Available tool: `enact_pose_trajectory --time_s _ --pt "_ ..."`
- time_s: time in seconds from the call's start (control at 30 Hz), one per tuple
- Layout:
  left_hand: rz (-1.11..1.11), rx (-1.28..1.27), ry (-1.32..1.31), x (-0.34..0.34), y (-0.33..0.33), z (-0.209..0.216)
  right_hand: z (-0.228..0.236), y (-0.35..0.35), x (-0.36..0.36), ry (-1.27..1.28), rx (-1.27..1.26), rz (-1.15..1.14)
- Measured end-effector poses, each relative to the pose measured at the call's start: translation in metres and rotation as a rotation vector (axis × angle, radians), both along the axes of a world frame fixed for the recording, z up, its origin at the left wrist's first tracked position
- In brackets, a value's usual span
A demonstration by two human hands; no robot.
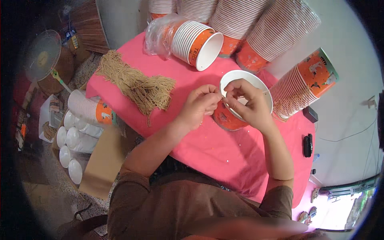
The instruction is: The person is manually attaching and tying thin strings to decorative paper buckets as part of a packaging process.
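An orange paper bucket (230, 121) with a white inside stands in front of me on the pink cloth. At the left side of its rim my left hand (201, 105) is closed, fingertips pinched together. My right hand (250, 103) reaches over the bucket's opening, thumb and fingers pinching close to the left fingertips. Whatever the two pinches hold is too small and covered to make out. Left of my hands lies a bundle of tan cords (138, 86). To the right, a stack of orange buckets (316, 76) leans on its side with tan cords hanging along it.
Tall stacks of paper buckets (236, 24) line the table's far edge. A lying stack (191, 45), partly in clear plastic, is before them. On the right lies a small black object (307, 145). Left of the table, a cardboard box (105, 162) holds wrapped white cups (73, 138).
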State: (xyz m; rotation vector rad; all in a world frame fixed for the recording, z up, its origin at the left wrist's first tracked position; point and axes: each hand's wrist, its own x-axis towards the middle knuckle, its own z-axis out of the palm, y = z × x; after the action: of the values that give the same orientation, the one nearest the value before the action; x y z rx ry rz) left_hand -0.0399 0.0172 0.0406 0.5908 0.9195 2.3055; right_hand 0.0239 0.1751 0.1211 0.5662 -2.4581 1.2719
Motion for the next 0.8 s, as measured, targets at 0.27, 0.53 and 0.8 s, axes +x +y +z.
enact_pose_trajectory --time_s 0.27,0.53,0.8 --pt "-0.201 0.030 -0.158 -0.002 -0.007 0.003 0.006 -0.002 0.007 0.019 0.079 0.000" --pt "-0.106 -0.012 -0.059 0.003 -0.005 0.005 -0.006 0.006 0.000 0.104 0.069 -0.048" --pt "-0.027 -0.111 0.044 0.004 -0.004 0.003 -0.007 0.011 -0.003 0.001 -0.076 -0.113"
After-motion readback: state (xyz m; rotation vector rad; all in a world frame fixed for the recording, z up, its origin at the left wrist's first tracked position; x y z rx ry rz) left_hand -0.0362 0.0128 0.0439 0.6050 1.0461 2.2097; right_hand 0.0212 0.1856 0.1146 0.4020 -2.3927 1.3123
